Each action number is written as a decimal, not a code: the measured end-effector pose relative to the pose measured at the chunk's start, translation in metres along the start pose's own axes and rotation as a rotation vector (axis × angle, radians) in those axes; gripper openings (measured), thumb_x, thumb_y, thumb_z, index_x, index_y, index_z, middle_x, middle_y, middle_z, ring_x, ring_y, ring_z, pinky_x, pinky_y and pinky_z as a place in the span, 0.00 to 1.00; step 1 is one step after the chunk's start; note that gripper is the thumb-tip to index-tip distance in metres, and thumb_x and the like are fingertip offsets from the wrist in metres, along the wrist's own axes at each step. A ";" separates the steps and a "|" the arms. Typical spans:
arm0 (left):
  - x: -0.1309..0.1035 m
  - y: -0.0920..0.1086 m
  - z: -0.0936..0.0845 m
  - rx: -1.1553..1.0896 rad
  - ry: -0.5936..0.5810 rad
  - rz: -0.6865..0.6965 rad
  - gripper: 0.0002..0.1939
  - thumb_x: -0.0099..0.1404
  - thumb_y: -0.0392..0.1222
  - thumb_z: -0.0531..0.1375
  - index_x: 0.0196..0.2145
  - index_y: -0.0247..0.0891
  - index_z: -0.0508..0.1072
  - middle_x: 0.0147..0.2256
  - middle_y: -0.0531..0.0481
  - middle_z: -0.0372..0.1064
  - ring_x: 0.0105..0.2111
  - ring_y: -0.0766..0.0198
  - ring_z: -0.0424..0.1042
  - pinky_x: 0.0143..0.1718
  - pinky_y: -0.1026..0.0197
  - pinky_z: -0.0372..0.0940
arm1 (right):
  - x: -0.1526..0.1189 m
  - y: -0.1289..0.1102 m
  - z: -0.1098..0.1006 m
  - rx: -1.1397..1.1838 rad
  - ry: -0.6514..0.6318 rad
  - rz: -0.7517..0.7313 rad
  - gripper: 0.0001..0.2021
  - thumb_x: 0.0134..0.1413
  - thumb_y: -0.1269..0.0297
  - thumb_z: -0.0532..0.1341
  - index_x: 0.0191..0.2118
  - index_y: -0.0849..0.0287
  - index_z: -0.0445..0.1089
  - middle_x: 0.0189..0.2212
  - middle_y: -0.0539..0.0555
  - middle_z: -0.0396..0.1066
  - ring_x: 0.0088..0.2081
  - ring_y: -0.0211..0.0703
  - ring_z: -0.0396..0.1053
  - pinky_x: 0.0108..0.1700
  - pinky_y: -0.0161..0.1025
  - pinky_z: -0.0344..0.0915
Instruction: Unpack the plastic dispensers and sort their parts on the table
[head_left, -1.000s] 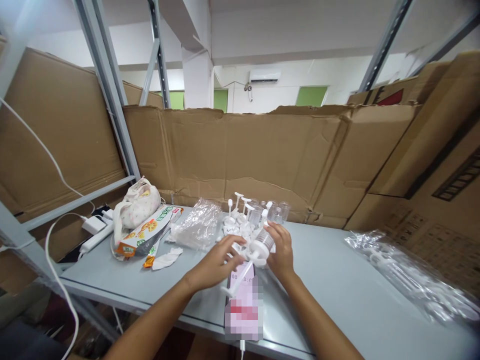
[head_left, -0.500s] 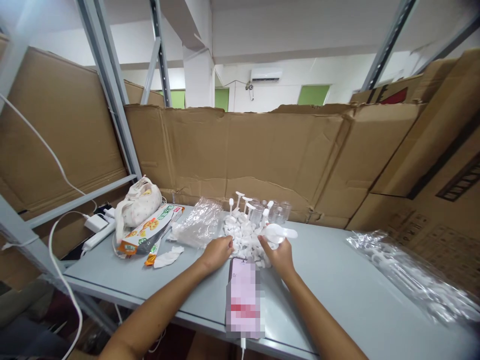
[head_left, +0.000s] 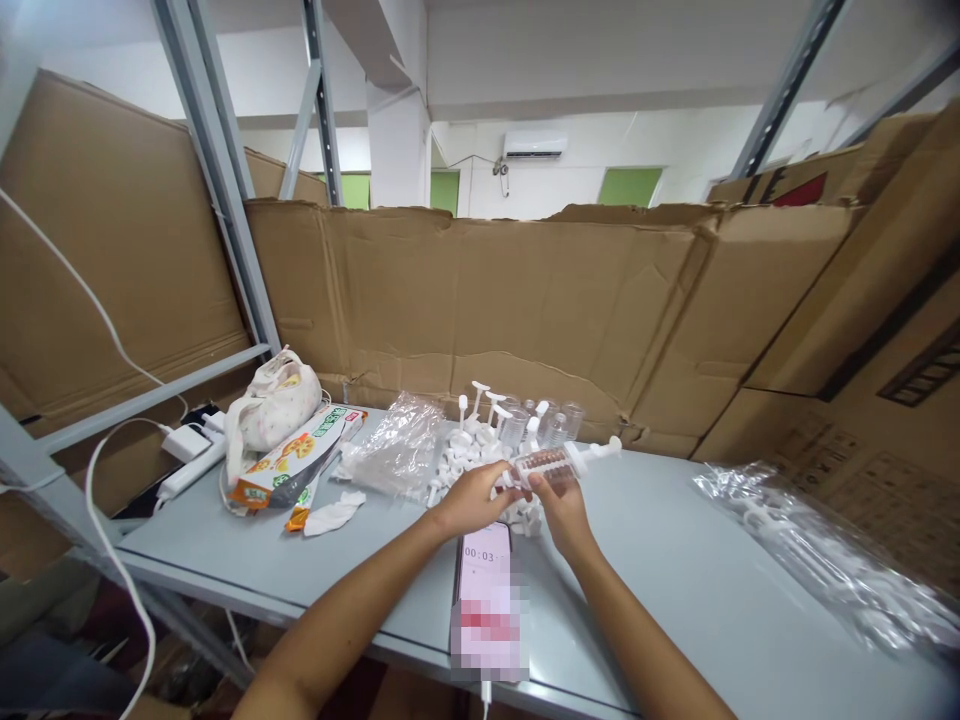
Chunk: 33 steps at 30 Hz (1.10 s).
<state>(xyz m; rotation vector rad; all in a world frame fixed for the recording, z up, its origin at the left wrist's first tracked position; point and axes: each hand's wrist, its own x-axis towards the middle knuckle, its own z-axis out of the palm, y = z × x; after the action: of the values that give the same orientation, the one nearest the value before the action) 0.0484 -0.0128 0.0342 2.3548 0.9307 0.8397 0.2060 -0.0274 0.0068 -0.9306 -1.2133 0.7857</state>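
A clear plastic syringe-like tube (head_left: pixel 546 462) lies sideways between both hands, above the near side of a pile of small white plastic parts (head_left: pixel 466 447). My right hand (head_left: pixel 564 510) is wrapped round its barrel from below. A white plunger rod (head_left: pixel 601 450) sticks out to the right. My left hand (head_left: pixel 476 497) is closed at the tube's left end, fingers on a small white piece there; its exact shape is partly hidden. Behind the pile stand several clear empty barrels (head_left: pixel 559 425) and white T-shaped plungers (head_left: pixel 480 390).
A phone (head_left: pixel 486 575) showing a timer lies at the front edge, cable attached. Left are a crumpled clear bag (head_left: pixel 397 445), a snack box (head_left: pixel 300 460), a tissue (head_left: pixel 335 513) and a cloth pouch (head_left: pixel 281 405). Bagged white rods (head_left: pixel 817 550) lie right. Cardboard (head_left: pixel 487 300) walls the back.
My left hand has moved right from the pile's edge to the tube's left end. The tube in my right hand has turned, and its clear barrel now shows side-on.
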 end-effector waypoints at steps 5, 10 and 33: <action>-0.007 -0.004 0.008 0.234 0.149 -0.030 0.16 0.65 0.52 0.48 0.43 0.39 0.63 0.42 0.45 0.68 0.42 0.58 0.67 0.42 0.59 0.58 | 0.000 0.005 0.005 0.092 -0.030 0.085 0.13 0.44 0.52 0.63 0.29 0.57 0.67 0.19 0.49 0.65 0.22 0.39 0.61 0.26 0.38 0.59; -0.013 -0.013 0.007 0.363 0.106 -0.015 0.18 0.65 0.54 0.45 0.36 0.37 0.65 0.34 0.43 0.69 0.37 0.57 0.67 0.40 0.59 0.57 | -0.005 0.004 0.015 0.150 -0.005 0.199 0.16 0.40 0.49 0.64 0.28 0.56 0.65 0.16 0.48 0.62 0.20 0.39 0.60 0.24 0.37 0.58; -0.019 -0.009 0.009 -0.365 0.277 -0.164 0.16 0.59 0.55 0.55 0.34 0.39 0.64 0.29 0.54 0.63 0.28 0.68 0.60 0.30 0.65 0.55 | -0.005 0.004 0.015 0.149 -0.056 0.137 0.16 0.41 0.51 0.65 0.30 0.58 0.67 0.23 0.50 0.66 0.25 0.39 0.61 0.28 0.36 0.59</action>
<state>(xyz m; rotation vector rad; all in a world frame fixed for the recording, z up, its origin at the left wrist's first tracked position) 0.0399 -0.0222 0.0156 1.8568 0.9684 1.1770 0.1906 -0.0275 0.0025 -0.8801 -1.1314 1.0037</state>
